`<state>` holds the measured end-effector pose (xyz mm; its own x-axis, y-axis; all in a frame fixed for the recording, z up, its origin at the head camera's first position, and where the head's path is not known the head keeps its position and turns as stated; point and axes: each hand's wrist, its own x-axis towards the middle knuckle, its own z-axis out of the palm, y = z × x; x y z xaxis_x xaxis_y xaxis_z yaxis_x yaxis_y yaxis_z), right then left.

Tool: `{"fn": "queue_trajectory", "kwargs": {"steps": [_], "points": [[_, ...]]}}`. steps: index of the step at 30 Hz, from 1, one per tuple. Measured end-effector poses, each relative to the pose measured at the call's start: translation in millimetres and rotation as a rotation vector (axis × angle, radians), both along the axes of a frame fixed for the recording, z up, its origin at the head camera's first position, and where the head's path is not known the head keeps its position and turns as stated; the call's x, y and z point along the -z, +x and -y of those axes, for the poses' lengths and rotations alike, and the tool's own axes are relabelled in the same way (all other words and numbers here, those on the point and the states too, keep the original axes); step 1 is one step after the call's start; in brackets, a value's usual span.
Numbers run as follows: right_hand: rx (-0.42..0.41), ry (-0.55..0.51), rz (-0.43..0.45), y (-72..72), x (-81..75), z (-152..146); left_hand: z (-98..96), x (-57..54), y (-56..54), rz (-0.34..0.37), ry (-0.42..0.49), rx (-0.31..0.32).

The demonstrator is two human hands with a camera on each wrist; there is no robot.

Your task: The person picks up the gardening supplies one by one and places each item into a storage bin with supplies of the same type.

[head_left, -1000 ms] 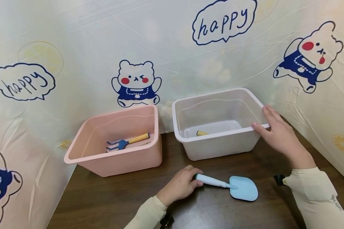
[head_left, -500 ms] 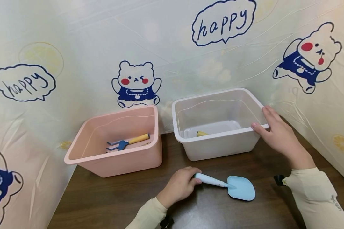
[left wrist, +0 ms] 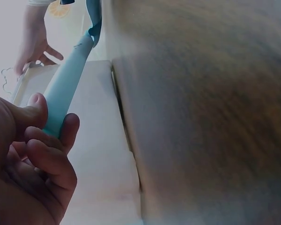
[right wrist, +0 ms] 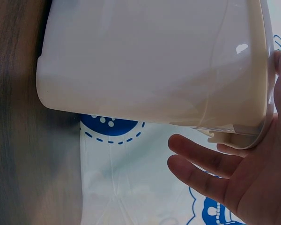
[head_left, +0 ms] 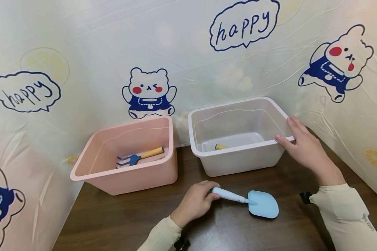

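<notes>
My left hand pinches the end of the pale handle of a light blue toy shovel between thumb and fingers. The shovel's blade points right, close over the brown table. In the left wrist view the handle slants up from the fingertips. My right hand rests on the right corner of a whitish plastic bin. Its thumb lies on the front rim, and its straight fingers lie along the side rim. In the right wrist view, two spread fingers of that hand stand off the bin's wall.
A pink bin stands left of the whitish one, with a blue toy rake with a yellow handle inside. A yellow handle end shows in the whitish bin. Printed cloth covers the wall behind the table.
The left hand and the shovel have shifted slightly left, and the blade has risen a little. The right hand stays on the whitish bin's corner.
</notes>
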<state>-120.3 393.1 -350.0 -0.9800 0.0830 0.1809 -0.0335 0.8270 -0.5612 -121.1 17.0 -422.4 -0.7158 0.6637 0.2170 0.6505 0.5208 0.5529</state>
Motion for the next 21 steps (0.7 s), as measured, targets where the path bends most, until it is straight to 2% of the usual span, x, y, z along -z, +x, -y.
{"fn": "queue_trajectory", "kwargs": {"steps": [7,16,21], "points": [[-0.005,0.002,-0.009,-1.2,0.9,-1,0.5,-1.3,-0.5,-0.015,0.059,0.007],[-0.001,0.006,-0.01,-0.8,1.9,-1,-0.5,-10.2,-1.0,0.023,0.118,0.002],[0.0,0.002,-0.009,-1.1,2.2,-1,-1.0,-13.7,-0.9,0.016,0.139,-0.005]]}}
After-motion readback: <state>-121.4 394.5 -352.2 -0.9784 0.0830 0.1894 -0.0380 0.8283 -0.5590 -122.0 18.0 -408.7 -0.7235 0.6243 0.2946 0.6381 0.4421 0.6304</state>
